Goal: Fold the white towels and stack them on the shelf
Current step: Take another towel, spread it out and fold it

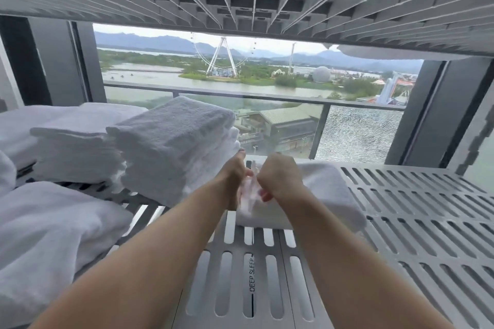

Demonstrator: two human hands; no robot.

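A folded white towel [326,189] lies flat on the slotted grey shelf [401,222], its thick fold facing the person. The left hand [235,176] and right hand [275,176] meet at its near left corner, both with fingers curled, pinching the cloth; the spot is blurred. Just left, touching the left hand, stands a tall stack [173,147] of folded towels, with a second stack [74,152] beyond it. A loose towel [53,235] lies crumpled at the near left. Behind is a window [267,75] with a cracked pane [358,136].
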